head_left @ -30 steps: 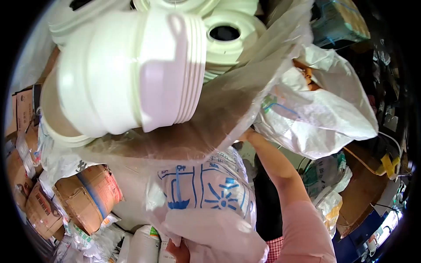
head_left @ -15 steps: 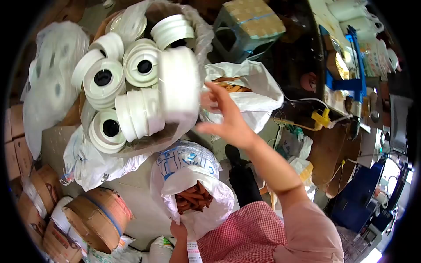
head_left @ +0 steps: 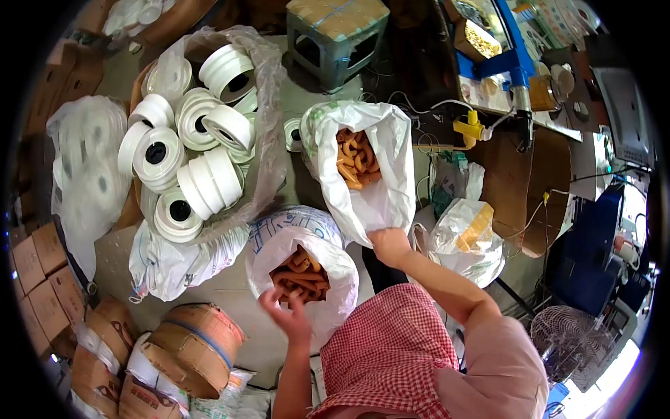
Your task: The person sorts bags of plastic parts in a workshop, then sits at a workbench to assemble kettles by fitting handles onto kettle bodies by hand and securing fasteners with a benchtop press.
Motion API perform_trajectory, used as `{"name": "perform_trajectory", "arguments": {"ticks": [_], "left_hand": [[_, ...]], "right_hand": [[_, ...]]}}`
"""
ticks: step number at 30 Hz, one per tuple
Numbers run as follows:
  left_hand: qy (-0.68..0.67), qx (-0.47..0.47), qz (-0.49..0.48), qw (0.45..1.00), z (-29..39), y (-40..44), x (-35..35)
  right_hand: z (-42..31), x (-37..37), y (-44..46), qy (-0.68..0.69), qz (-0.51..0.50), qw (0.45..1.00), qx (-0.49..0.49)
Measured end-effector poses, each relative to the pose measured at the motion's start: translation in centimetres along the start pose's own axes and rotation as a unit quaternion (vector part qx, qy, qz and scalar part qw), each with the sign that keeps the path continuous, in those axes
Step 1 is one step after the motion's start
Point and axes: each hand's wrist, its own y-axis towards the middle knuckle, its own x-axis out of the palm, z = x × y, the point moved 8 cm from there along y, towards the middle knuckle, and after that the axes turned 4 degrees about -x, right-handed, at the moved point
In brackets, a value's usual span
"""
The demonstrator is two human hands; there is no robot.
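Observation:
My right hand (head_left: 389,246) is closed on the near rim of a white woven sack (head_left: 370,213), whose mouth gapes open. Inside lie orange-brown curved pieces (head_left: 357,159), shaped like small handles. My left hand (head_left: 287,315) hovers at the near edge of a second white sack (head_left: 338,283) with blue print. Its fingers are spread, slightly blurred, and nothing shows between them. Reddish-brown curved pieces (head_left: 301,278) fill this second sack. Up to the left, a plastic-lined container (head_left: 269,140) holds several white round spool-like parts (head_left: 209,183); one white part (head_left: 229,129) lies tilted on top.
A grey-green stool (head_left: 338,52) with a cardboard top stands at the far side. Cardboard boxes (head_left: 188,349) crowd the lower left. A bagged stack of white parts (head_left: 91,174) lies at left. On the right are a white bag (head_left: 464,244) and a fan (head_left: 572,339).
My right hand has left the white round parts and taken hold of the orange-brown pieces' sack. One white part now rests tilted on the pile. My left hand has released its sack's rim.

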Motion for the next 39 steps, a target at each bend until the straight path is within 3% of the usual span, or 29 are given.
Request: {"name": "perform_trajectory", "arguments": {"ticks": [2,3,4,5,6,7,8,9,11,12,13,15,16,18,20,22,23,24,27,28,30,34,37,39], "left_hand": [[-0.168,0.003,-0.126,0.978,3.3,2.3,8.5],[-0.158,-0.030,-0.160,0.974,3.3,3.2,12.5],[-0.064,-0.039,-0.143,0.987,1.6,4.9,16.8],[0.030,-0.049,-0.130,0.990,0.0,6.5,21.0],[0.077,-0.079,-0.116,0.987,-0.9,8.2,24.4],[0.104,-0.158,-0.093,0.978,-2.6,9.6,26.7],[0.107,-0.169,-0.086,0.976,-5.7,10.1,28.4],[-0.026,-0.223,-0.157,0.962,-10.1,10.2,31.6],[-0.171,-0.264,-0.205,0.927,-10.5,11.2,34.5],[-0.198,-0.271,-0.146,0.930,-7.8,11.0,33.0],[-0.221,-0.281,-0.089,0.930,-5.7,10.5,31.1],[-0.197,-0.262,-0.085,0.941,-2.6,11.1,29.0],[-0.177,-0.237,-0.091,0.951,-1.0,11.3,28.0],[-0.296,-0.330,-0.171,0.880,1.7,11.2,26.4],[-0.322,-0.333,-0.123,0.878,1.4,11.5,24.3],[-0.376,-0.388,-0.127,0.832,4.1,10.1,18.9],[-0.343,-0.328,-0.162,0.865,5.6,9.4,17.7],[-0.391,-0.204,-0.123,0.889,7.3,8.7,15.5],[-0.445,-0.238,-0.169,0.847,9.2,5.9,10.1],[-0.451,-0.210,-0.189,0.847,11.6,5.8,7.4],[-0.454,-0.142,-0.188,0.860,14.9,4.2,2.5],[-0.483,0.009,-0.167,0.860,20.5,0.5,-8.5],[-0.528,0.121,-0.202,0.816,25.9,-4.2,-18.7],[-0.479,0.265,-0.129,0.827,28.6,-8.1,-27.3]], "right_hand": [[1.0,1.5,-1.4,0.031,-0.003,1.000,-0.008],[2.0,1.1,-1.4,0.033,-0.006,0.999,-0.008],[4.4,-0.1,-1.6,0.210,0.041,0.974,0.073],[7.1,-0.8,-1.2,0.375,0.090,0.911,0.149],[10.7,-3.2,-0.4,0.229,0.247,0.926,0.167],[12.7,-6.8,-0.2,0.108,0.355,0.904,0.213],[16.1,-7.0,1.4,0.096,0.358,0.879,0.299],[18.0,-7.2,3.1,0.094,0.363,0.857,0.354],[26.8,2.6,11.1,0.364,0.243,0.801,0.408],[30.5,7.5,14.6,0.460,0.176,0.746,0.450],[28.8,6.9,15.2,0.500,0.152,0.742,0.420],[24.0,4.9,16.4,0.617,0.093,0.709,0.330],[21.7,4.3,15.4,0.612,0.088,0.713,0.332],[17.4,-1.3,13.0,0.571,0.227,0.765,0.192],[17.1,-6.3,7.0,0.609,0.157,0.736,0.251],[15.6,-9.4,1.2,0.595,0.215,0.763,0.131],[14.1,-11.6,-1.2,0.582,0.245,0.769,0.093],[10.8,-14.1,-4.3,0.573,0.276,0.761,0.130],[6.2,-16.7,-9.5,0.648,0.218,0.718,0.132],[3.6,-19.0,-10.5,0.676,0.219,0.697,0.094],[-4.2,-23.3,-13.7,0.647,0.260,0.715,-0.049],[-13.3,-28.6,-19.8,0.570,0.369,0.723,-0.125],[-22.1,-31.4,-25.2,0.570,0.341,0.683,-0.304],[-29.2,-31.5,-28.0,0.589,0.299,0.646,-0.384]]}}
